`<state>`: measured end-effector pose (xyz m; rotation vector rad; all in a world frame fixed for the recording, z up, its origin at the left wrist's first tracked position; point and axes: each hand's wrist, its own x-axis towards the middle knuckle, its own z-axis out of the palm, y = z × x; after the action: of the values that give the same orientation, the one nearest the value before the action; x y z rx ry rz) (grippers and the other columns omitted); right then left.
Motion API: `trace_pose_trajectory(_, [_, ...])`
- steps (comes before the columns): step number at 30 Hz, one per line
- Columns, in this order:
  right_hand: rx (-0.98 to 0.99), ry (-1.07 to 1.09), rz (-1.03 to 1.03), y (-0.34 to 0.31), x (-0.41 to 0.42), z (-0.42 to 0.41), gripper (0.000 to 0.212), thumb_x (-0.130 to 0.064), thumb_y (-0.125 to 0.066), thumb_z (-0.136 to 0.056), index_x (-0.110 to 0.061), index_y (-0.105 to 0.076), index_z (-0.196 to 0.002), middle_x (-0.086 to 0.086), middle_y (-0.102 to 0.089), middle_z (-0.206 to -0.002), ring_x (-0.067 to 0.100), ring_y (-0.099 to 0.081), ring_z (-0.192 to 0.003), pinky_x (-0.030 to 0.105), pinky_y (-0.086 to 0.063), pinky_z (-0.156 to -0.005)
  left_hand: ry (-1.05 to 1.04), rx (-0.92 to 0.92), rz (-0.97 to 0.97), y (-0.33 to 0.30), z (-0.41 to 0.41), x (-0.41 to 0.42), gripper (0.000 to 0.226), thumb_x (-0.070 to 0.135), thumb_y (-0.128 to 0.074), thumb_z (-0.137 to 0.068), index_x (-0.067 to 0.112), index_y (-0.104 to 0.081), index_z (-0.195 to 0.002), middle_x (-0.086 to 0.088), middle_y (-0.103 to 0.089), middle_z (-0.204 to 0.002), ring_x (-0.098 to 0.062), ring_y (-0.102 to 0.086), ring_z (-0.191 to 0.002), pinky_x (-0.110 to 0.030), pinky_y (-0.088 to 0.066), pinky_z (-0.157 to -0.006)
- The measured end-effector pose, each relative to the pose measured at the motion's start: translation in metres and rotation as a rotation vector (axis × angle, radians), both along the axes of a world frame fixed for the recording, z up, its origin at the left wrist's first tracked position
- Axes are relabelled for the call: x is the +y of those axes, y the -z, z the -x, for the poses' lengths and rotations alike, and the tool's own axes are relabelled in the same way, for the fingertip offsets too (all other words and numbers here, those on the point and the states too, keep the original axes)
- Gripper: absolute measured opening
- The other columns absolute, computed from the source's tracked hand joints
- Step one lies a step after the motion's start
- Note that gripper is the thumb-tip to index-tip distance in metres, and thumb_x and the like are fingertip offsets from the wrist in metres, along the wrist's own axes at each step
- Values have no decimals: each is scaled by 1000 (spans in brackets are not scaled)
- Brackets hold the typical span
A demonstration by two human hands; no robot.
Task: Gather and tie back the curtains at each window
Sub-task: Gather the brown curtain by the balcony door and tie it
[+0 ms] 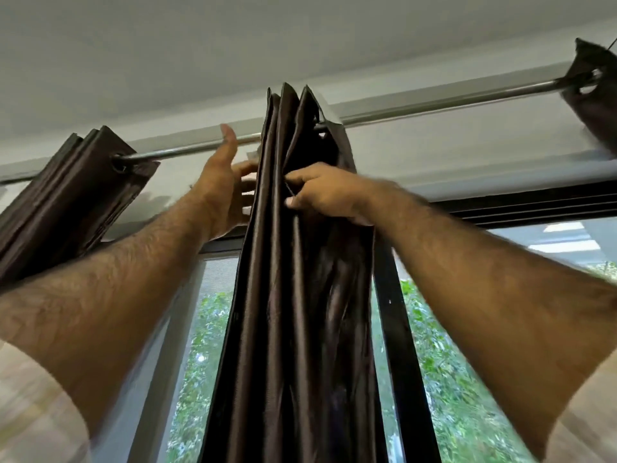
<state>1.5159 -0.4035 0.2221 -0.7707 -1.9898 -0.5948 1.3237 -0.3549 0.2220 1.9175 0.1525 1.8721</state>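
A dark brown satin curtain hangs bunched in tight folds from a metal rod in the middle of the head view. My right hand grips the folds near the top, fingers curled into the fabric. To the left of the bundle, my left hand is raised with straight fingers, its fingertips touching the curtain's left side behind the folds. A second gathered brown curtain hangs on the rod at the left. Another curtain's corner shows at the far right.
Behind the curtains are a window with a black frame, a grey insect screen and green foliage outside. The white wall and ceiling lie close above the rod. Checked sleeves show at both lower corners.
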Motion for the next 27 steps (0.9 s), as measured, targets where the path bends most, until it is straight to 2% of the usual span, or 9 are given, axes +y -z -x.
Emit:
trace_pose_trajectory(3, [144,22,-551,6,-15,-27,22,-21,-63,-94,-21,-80,-109,-3,-78,-97,19,-74,-86,40,-61,-78,-83,-33,23,-1,14,3,100,98,-26,-86,17,-73,-121,-7,-76,-101,-26,-72,-93,-45,-56,-83])
trace_pose_trajectory(6, [435,233,-1036,3,-22,-55,24,-32,-57,-91,-23,-72,-107,1,-69,-108,23,-64,-100,37,-53,-78,-104,-97,20,0,17,6,95,96,-29,-87,24,-63,-137,-10,-71,-128,-27,-71,-110,-49,-57,-86])
trace_pose_trajectory(11, [439,-253,-256,-13,-1,-32,49,-60,-46,-106,-32,-57,-145,-12,-56,-141,8,-56,-128,24,-45,-98,-55,-203,0,0,5,-7,97,98,-39,-83,37,-44,-159,-2,-49,-159,-26,-58,-121,-63,-52,-103])
trace_pose_trajectory(13, [384,-426,-75,-10,6,-5,55,-61,-32,-111,-32,-50,-153,-13,-60,-140,4,-61,-121,21,-48,-97,58,-179,-14,1,-7,-17,90,93,-38,-89,31,-49,-152,3,-69,-139,-27,-68,-115,-57,-60,-96])
trace_pose_trajectory(15, [409,-553,65,-9,12,14,58,-62,-25,-111,-28,-58,-144,-3,-72,-127,6,-72,-100,22,-57,-79,150,-82,-40,-1,-17,-23,93,90,-33,-92,21,-45,-152,-4,-81,-115,-32,-77,-107,-54,-63,-91])
trace_pose_trajectory(17, [465,-609,86,-15,21,22,60,-64,-20,-111,-27,-63,-132,4,-78,-118,11,-76,-89,26,-62,-68,165,-19,-57,-9,-14,-19,108,96,-30,-87,15,-38,-159,-15,-77,-125,-39,-77,-108,-59,-61,-95])
trace_pose_trajectory(21, [746,-479,-262,-39,32,12,69,-69,-22,-107,-21,-62,-136,9,-72,-126,19,-67,-112,52,-53,-105,-7,-180,-59,-35,10,0,103,98,-22,-87,16,-64,-134,-13,-76,-123,-31,-75,-109,-52,-59,-95])
trace_pose_trajectory(24, [772,-418,-301,-61,38,7,73,-72,-24,-105,-22,-55,-148,4,-57,-150,20,-54,-133,41,-42,-115,17,-263,-51,-62,19,13,99,97,-27,-87,21,-62,-140,-13,-64,-140,-31,-67,-120,-56,-56,-101])
trace_pose_trajectory(27, [693,-475,-152,-89,44,21,77,-78,-25,-101,-25,-59,-145,3,-60,-149,21,-57,-135,40,-43,-115,84,-161,-23,-89,6,16,105,98,-27,-86,22,-54,-153,-19,-62,-144,-38,-69,-120,-57,-60,-96])
